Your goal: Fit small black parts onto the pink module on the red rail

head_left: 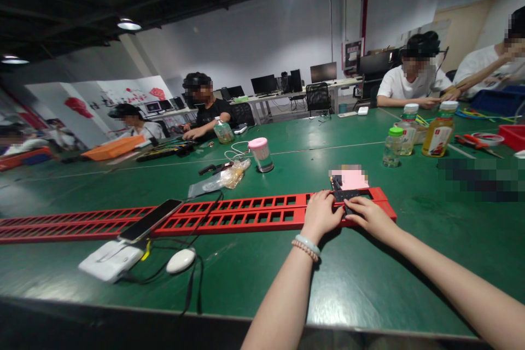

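Note:
A long red slotted rack (246, 213) lies across the green table (254, 273) from the left edge to the right of the middle. My left hand (322, 213) rests on its right end with the fingers curled down onto a small black part (346, 195) set in the rack. From the right, my right hand (369, 214) meets the same black part, its fingers closed on the part's near edge. A bead bracelet and a pale bangle circle my left wrist. Just behind the rack lies a pink blurred card (350, 176).
A black phone (150, 220) leans on the rack at left, with a white charger block (110, 260), a white mouse-like puck (181, 260) and cables in front. Behind stand a pink-lidded cup (261, 154), a plastic bag (221, 179) and bottles (438, 130). Several other people sit along the far side.

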`<state>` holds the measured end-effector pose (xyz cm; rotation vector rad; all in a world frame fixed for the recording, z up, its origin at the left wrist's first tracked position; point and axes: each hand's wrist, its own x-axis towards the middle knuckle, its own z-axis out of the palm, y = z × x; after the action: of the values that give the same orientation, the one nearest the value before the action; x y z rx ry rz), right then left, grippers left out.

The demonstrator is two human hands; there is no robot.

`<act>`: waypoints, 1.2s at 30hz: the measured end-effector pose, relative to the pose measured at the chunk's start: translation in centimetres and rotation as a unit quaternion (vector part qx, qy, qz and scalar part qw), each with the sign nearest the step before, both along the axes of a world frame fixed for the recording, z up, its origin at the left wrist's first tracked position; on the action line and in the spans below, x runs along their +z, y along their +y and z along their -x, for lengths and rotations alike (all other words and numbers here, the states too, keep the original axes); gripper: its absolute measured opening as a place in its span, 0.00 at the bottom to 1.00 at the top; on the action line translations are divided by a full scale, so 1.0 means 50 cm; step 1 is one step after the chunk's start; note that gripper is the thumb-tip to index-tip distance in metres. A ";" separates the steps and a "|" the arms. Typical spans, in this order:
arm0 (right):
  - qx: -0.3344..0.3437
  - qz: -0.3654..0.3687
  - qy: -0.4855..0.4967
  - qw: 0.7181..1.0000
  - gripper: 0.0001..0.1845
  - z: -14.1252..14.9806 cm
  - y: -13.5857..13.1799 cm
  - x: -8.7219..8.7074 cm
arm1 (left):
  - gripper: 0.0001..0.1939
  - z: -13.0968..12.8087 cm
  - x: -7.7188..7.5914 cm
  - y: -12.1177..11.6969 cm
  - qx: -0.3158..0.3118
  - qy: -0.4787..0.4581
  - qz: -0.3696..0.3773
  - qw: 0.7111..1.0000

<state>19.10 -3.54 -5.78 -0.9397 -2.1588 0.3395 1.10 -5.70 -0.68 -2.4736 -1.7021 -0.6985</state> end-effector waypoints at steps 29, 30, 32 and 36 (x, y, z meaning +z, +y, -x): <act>-0.004 -0.059 -0.118 0.991 0.18 0.016 -0.035 0.035 | 0.21 -0.002 0.031 -0.005 -0.061 -0.101 0.024 0.993; -0.019 -0.069 -0.128 0.989 0.19 0.021 -0.041 0.047 | 0.20 -0.007 0.052 -0.016 -0.075 -0.124 0.022 0.989; -0.050 -0.088 -0.130 0.986 0.20 0.022 -0.064 0.084 | 0.16 -0.015 0.112 -0.058 -0.095 -0.186 0.016 0.978; 0.000 -0.069 -0.056 0.996 0.20 -0.043 -0.176 0.185 | 0.13 0.007 0.250 -0.218 -0.264 -0.190 0.093 0.941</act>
<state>21.25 -12.35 3.45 -0.8988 -2.2528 0.1383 0.76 -16.60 11.82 -3.1394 -1.2204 -1.1768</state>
